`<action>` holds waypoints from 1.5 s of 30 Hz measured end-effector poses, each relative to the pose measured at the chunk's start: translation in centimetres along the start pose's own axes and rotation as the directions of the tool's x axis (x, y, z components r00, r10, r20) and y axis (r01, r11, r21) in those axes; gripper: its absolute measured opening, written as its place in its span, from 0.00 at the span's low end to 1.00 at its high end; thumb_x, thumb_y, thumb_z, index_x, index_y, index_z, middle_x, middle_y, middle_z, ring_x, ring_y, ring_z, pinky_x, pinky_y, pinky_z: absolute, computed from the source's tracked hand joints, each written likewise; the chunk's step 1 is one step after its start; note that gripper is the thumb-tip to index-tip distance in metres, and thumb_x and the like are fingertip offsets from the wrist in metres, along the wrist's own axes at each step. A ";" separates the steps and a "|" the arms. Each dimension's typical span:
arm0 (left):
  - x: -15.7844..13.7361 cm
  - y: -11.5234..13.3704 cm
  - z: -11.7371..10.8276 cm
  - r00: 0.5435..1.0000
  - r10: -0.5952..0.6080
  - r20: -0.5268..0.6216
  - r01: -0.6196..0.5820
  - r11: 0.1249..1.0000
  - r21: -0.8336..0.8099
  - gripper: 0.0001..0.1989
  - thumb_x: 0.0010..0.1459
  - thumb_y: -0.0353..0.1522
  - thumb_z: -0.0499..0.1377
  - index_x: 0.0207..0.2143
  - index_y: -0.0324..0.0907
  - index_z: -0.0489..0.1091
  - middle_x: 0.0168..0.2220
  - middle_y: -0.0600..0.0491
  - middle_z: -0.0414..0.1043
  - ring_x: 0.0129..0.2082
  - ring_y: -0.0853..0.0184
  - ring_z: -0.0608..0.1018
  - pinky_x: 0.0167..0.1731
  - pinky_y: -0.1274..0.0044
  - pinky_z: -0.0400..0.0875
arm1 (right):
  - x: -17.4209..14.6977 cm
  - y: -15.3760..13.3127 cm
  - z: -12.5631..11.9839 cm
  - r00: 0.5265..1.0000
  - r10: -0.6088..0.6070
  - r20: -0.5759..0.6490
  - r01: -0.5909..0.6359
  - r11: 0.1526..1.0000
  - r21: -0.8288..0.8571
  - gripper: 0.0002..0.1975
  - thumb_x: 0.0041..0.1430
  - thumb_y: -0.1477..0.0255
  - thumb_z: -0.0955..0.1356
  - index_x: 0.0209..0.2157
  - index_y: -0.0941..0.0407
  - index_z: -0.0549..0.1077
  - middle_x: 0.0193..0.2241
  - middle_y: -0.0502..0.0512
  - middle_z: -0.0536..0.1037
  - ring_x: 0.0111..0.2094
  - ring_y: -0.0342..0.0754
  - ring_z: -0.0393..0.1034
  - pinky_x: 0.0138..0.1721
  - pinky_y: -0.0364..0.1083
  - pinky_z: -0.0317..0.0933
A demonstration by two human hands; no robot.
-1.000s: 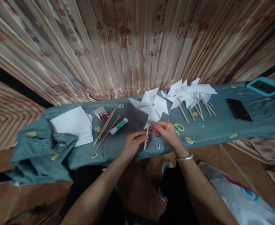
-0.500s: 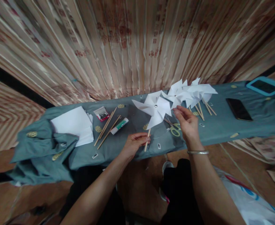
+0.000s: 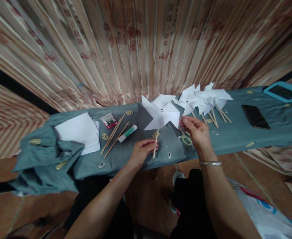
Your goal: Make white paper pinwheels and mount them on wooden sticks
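It's the left hand (image 3: pixel 143 152) doing the gripping, fingers pinching the wooden stick (image 3: pixel 157 135) of a white paper pinwheel (image 3: pixel 170 113), held over the middle of the cloth-covered table (image 3: pixel 233 132), its silver pin (image 3: pixel 162 110) shining at the hub! Over comes the right hand's side of things: the right hand (image 3: pixel 198 132) is right at a blade's edge, thumb and fingers bent close together; whether they pinch the paper, the view doesn't tell. Scissors (image 3: pixel 182 138) with yellow-green handles lie just beside that hand, partly covered. Off to the right, a cluster of pinwheels (image 3: pixel 210 98) overlaps, with a phone (image 3: pixel 255 117) beyond. And on the left: a glue stick (image 3: pixel 128 133), loose wooden sticks (image 3: pixel 113 134), a small box of pins (image 3: pixel 108 121), then stacked white paper (image 3: pixel 78 131).
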State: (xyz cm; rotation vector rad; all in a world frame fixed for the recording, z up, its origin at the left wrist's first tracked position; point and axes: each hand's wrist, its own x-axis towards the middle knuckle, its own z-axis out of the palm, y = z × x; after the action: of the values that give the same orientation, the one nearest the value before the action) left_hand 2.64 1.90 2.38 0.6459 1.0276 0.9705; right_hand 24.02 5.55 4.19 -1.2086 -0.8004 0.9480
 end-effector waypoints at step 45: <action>0.1 -0.3 1.0 0.999 0.043 -0.008 -0.043 0.999 0.014 0.19 0.31 0.38 0.75 0.29 0.40 0.80 0.25 0.53 0.78 0.25 0.69 0.76 0.35 0.75 0.71 | -4.7 0.8 4.4 0.943 0.089 0.321 -0.034 0.984 -0.173 0.14 0.40 0.58 0.77 0.25 0.54 0.78 0.24 0.50 0.81 0.27 0.46 0.72 0.32 0.45 0.66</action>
State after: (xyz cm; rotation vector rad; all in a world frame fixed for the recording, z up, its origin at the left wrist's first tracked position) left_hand 3.62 1.86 2.49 0.6789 1.0322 1.0053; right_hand 17.99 3.04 4.17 -1.2398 -1.1296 1.1721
